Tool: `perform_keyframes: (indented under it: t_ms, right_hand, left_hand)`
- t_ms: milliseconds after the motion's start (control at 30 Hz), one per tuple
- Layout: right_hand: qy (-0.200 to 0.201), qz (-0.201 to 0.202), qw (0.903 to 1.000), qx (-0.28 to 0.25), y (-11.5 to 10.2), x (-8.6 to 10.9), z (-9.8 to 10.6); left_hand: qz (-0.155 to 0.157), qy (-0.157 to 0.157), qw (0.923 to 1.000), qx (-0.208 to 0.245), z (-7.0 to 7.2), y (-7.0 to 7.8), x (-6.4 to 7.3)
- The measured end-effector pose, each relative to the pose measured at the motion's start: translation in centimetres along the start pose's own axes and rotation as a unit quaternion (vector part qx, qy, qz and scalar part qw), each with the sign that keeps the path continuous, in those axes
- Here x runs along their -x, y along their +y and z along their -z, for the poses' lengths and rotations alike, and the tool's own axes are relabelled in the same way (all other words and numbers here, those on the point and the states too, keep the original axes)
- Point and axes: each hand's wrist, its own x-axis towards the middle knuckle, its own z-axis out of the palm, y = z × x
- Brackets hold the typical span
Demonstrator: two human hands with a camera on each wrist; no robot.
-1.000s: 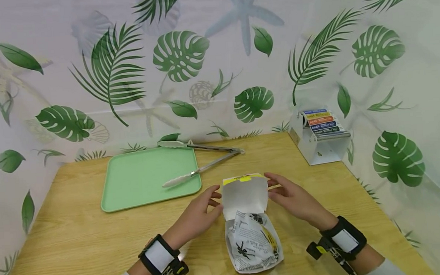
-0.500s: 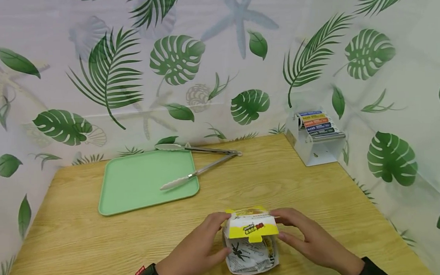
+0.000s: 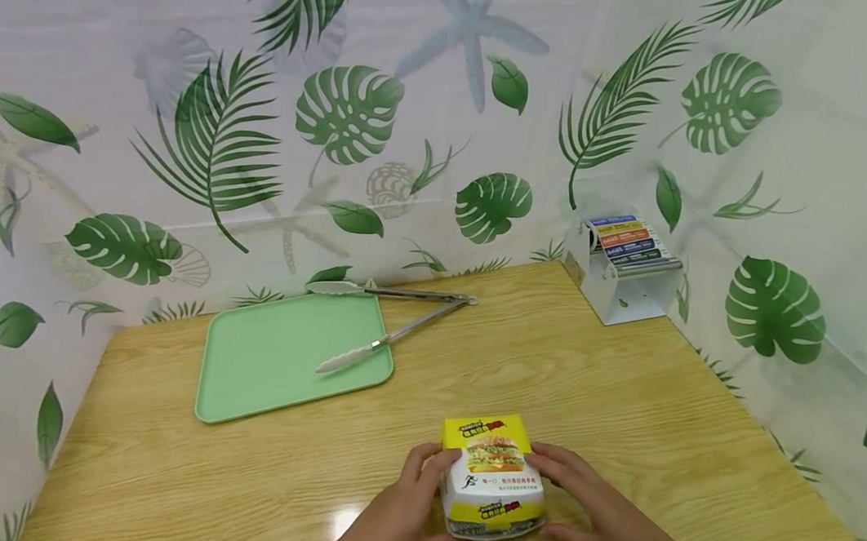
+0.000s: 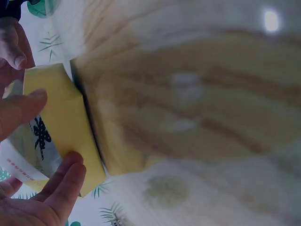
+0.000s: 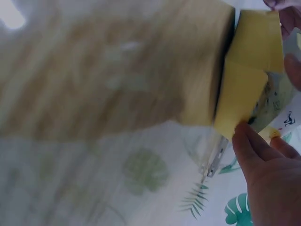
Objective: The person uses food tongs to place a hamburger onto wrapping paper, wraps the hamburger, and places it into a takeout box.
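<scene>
A burger box (image 3: 494, 480) with a burger picture on its yellow and white lid sits near the front of the table, its lid down. My left hand (image 3: 397, 501) holds its left side, one finger over the lid's edge and the thumb low at the front corner. The right hand (image 3: 593, 499) grips the opposite side, fingers along the lid's edge. Printed wrapping paper (image 4: 41, 136) shows in the gap between lid and base in the left wrist view. The right wrist view has fingertips touching the yellow base (image 5: 237, 101).
On the left at the back lies a green tray (image 3: 261, 357). Metal tongs (image 3: 422, 327) with pale tips lie spread, partly over the tray. A dispenser (image 3: 628, 272) with a roll of coloured labels stands at the back right, near the leaf-print wall covering (image 3: 411, 124).
The box lid, upright a second ago, has swung forward and down over the wrapped item. Both hands came forward with it and now hold the box's sides.
</scene>
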Motion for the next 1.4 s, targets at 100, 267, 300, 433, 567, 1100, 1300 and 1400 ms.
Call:
perform_keyframes:
  t_ms: [100,267,300,433,567,1100,1300,1400]
  right_hand:
    - [0.018,0.008,0.9992,0.033,0.0,-0.1,-0.5]
    - [0.03,0.003,0.9981,0.054,-0.2,-0.1,-0.8]
    - [0.031,0.002,0.9979,0.056,-0.2,-0.2,-0.8]
    - [0.039,-0.006,0.9988,0.028,-0.4,-0.5,-1.0]
    - [0.051,-0.033,0.9975,-0.036,-0.7,-1.0,-1.3]
    - [0.045,-0.05,0.9892,0.131,-1.5,-3.4,-2.3]
    - [0.049,-0.033,0.977,0.205,-2.3,-4.0,-2.0]
    - [0.028,-0.036,0.9822,0.182,-2.5,-4.2,-1.6]
  left_hand:
    - [0.004,0.008,0.9999,-0.01,-0.3,-0.1,0.2]
    - [0.0,0.01,0.9997,-0.024,-0.4,-0.1,0.4]
    - [0.0,0.01,0.9996,-0.027,-0.4,-0.1,0.4]
    - [0.007,0.014,0.9994,-0.029,-0.3,-0.1,0.4]
    - [0.013,0.033,0.9991,-0.024,-0.2,-0.1,0.2]
    - [0.029,0.069,0.9944,-0.074,-0.4,-0.4,-1.0]
    - [0.026,0.057,0.992,-0.11,0.0,0.2,-1.5]
    - [0.031,0.059,0.9921,-0.106,0.4,0.4,-1.6]
